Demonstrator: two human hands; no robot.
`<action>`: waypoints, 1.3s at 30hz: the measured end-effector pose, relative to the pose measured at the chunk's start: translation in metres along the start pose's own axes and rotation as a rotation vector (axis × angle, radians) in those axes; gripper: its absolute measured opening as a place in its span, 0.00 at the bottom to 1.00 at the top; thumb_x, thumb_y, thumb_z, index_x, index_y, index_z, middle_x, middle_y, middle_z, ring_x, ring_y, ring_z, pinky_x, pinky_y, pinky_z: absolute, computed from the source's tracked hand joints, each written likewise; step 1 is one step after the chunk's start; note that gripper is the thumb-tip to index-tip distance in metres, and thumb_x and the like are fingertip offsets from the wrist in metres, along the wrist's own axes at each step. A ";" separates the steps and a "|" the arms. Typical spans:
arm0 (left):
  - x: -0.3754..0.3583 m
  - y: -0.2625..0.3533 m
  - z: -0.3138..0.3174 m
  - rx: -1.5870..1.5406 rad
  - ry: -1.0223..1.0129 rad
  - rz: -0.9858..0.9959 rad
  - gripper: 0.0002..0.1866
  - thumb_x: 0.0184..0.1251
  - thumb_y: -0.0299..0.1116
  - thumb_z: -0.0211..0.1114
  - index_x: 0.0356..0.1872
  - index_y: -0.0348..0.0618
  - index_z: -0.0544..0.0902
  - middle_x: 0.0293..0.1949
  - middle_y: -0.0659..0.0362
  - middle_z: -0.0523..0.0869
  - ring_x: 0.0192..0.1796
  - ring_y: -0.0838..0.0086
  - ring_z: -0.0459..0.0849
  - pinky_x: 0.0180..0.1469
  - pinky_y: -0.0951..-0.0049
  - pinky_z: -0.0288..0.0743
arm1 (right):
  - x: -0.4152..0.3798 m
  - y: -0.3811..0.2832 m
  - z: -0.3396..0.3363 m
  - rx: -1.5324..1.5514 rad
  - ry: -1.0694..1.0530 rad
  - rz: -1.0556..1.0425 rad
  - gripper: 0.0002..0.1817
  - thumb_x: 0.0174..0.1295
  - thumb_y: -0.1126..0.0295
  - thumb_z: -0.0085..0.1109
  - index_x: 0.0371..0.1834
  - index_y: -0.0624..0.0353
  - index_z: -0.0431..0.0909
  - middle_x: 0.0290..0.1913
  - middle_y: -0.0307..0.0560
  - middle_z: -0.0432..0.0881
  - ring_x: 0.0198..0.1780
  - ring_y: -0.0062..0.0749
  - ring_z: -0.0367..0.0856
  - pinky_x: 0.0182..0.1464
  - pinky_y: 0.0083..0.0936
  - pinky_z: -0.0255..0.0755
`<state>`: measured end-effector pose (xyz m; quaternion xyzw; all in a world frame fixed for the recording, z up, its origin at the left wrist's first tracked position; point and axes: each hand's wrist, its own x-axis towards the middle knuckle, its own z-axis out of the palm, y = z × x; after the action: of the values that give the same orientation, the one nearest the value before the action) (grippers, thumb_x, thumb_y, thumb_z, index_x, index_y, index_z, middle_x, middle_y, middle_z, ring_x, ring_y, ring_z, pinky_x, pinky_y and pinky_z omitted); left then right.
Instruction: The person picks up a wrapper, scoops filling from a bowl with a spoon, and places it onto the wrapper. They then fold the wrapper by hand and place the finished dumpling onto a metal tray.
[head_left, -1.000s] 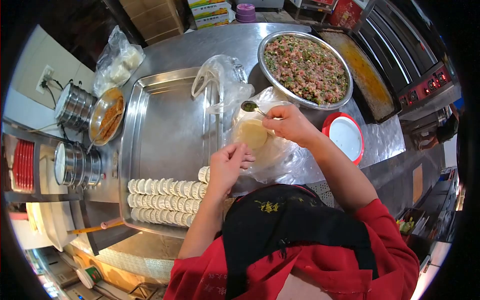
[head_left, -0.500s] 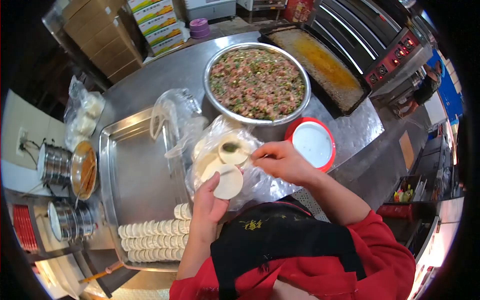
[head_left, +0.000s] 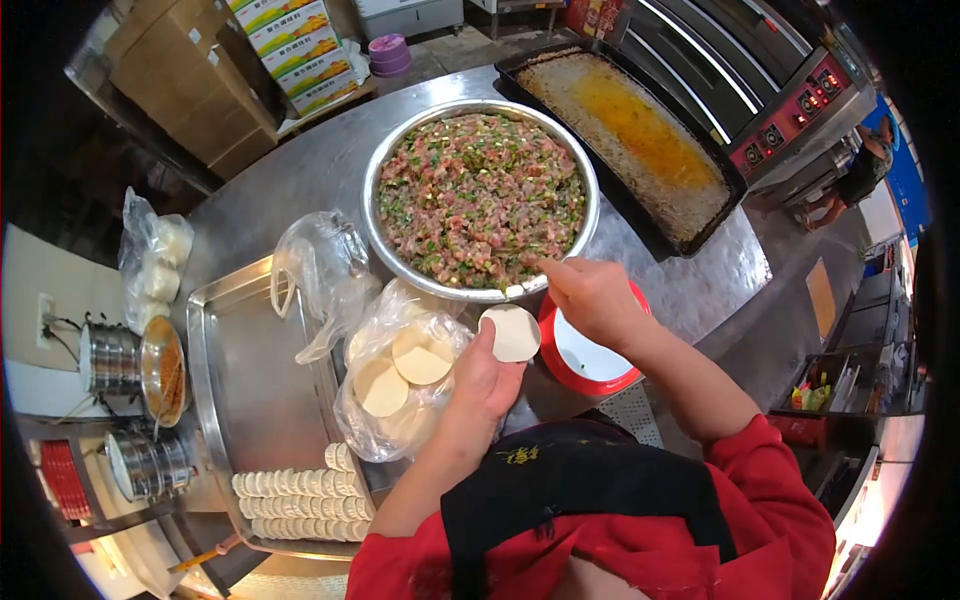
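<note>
Fingers of your left hand (head_left: 490, 382) are partly open, palm up. You have one round wrapper (head_left: 515, 335) across them, your thumb at its edge, just off the near side of the big steel bowl (head_left: 371, 205). Your right hand (head_left: 600, 303) is curled nearly closed, fingertips at that bowl's near right rim; whether you grip a utensil, can't tell, as your fingers hide it.

By your right hand, on the near right side of the big steel bowl: a red-rimmed dish (head_left: 549, 345), white inside, partly under your hand. Near left of the bowl: an open plastic bag (head_left: 358, 425) with more pale wrappers (head_left: 422, 360), some overlapping. Further left of it, a metal tray (head_left: 265, 375); your rows of pleated dumplings (head_left: 300, 508) sit packed at its near end.

The big steel bowl itself holds a broad heap of pink, green-flecked filling (head_left: 480, 195). Left of it, a crumpled clear bag (head_left: 325, 262) overlaps the tray's edge. Well left, a smaller bowl (head_left: 164, 372) with orange-brown contents.

Beyond the big bowl, to its right: a black pan (head_left: 736, 187), yellow-orange across the middle. Farther back to its left, stacked cartons (head_left: 305, 50); farther right, an oven panel (head_left: 800, 108) with red lights.
</note>
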<state>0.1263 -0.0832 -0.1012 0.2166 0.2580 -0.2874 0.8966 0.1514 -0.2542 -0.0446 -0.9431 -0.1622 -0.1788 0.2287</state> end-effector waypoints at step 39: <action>0.011 0.008 0.007 -0.076 -0.106 0.102 0.24 0.77 0.46 0.38 0.65 0.41 0.63 0.63 0.53 0.72 0.64 0.61 0.70 0.67 0.57 0.64 | -0.044 -0.023 0.013 -0.021 -0.046 -0.059 0.16 0.47 0.74 0.58 0.42 0.61 0.76 0.20 0.41 0.72 0.20 0.35 0.77 0.17 0.32 0.67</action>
<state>0.1420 -0.0855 -0.1003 0.1796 0.2095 -0.2426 0.9301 0.1068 -0.2388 -0.0652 -0.9441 -0.1932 -0.1655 0.2099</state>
